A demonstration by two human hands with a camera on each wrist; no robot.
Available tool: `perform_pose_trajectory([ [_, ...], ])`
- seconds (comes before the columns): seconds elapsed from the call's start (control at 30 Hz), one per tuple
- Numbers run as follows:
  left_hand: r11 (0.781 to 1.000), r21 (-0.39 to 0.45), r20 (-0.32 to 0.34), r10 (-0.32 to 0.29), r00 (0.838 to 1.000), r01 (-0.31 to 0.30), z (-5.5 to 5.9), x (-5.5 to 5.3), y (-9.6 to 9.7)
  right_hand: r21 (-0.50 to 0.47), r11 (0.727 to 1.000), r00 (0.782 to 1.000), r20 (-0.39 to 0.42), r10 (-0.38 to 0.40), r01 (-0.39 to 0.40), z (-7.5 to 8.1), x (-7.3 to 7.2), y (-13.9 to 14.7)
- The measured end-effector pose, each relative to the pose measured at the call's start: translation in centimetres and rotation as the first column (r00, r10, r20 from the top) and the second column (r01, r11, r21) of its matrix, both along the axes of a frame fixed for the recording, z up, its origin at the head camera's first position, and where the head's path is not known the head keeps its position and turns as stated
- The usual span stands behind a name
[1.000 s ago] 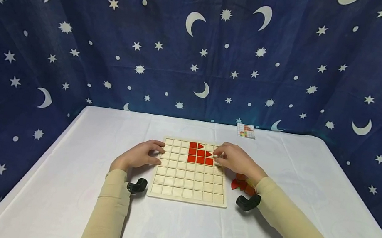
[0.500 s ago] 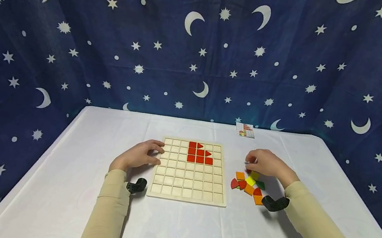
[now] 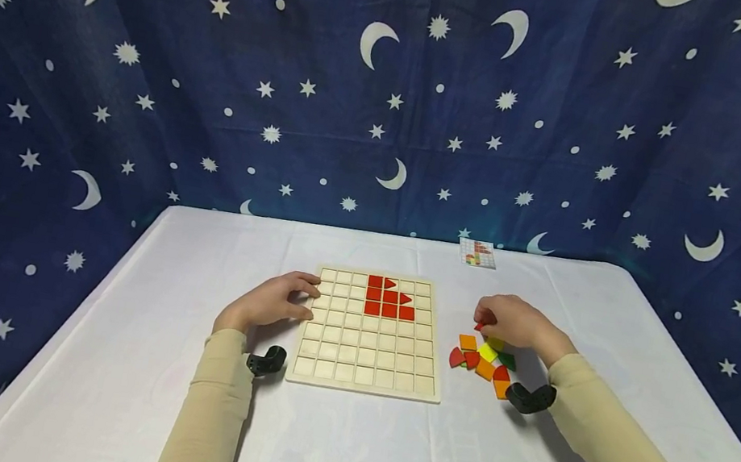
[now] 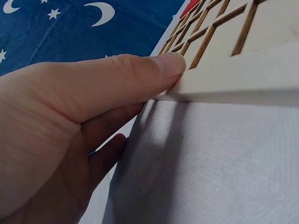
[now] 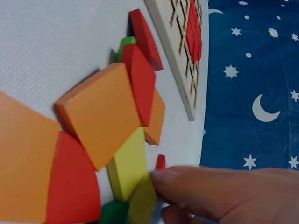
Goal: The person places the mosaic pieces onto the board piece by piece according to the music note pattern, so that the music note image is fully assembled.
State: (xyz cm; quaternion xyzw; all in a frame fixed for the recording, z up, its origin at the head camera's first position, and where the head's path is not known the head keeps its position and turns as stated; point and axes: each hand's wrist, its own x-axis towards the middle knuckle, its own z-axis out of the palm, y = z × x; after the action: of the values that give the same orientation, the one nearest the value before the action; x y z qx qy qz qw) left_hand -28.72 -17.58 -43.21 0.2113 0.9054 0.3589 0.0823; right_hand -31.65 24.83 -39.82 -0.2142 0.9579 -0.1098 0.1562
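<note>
A wooden grid board [image 3: 365,353] lies on the white table, with red square and pointed tiles [image 3: 391,297] set in its upper middle cells. My left hand [image 3: 272,300] rests at the board's left edge; in the left wrist view the thumb [image 4: 170,64] lies on the rim. To the right of the board my right hand [image 3: 516,319] pinches a small red tile [image 3: 479,327] between thumb and fingers, its shape mostly hidden. Just below that hand is a loose pile of tiles: orange squares [image 3: 485,369], a yellow tile [image 3: 487,352], a green one [image 3: 507,360] and red rounded ones [image 3: 456,357].
A small printed card [image 3: 478,254] with a coloured grid pattern lies at the table's back edge. Behind the table [image 3: 229,240] hangs a dark blue curtain [image 3: 328,134] with moons and stars.
My right hand has moved from the board's upper right cells to over the tile pile, and a red tile now shows at its fingertips. The left hand has stayed at the board's edge.
</note>
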Motion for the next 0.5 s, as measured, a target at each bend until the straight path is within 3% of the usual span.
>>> perform_pose_trajectory([
  [0.23,1.000,-0.001,0.009,-0.003,1.000,0.003,-0.1,0.0,0.1,-0.028,0.995,0.995,-0.027,-0.095,0.095,-0.8,-0.2,-0.4],
  [0.5,1.000,-0.001,-0.001,-0.005,1.000,0.005,-0.1,-0.1,0.0,-0.050,0.993,0.993,-0.046,-0.105,0.102,-1.2,-0.1,-0.8],
])
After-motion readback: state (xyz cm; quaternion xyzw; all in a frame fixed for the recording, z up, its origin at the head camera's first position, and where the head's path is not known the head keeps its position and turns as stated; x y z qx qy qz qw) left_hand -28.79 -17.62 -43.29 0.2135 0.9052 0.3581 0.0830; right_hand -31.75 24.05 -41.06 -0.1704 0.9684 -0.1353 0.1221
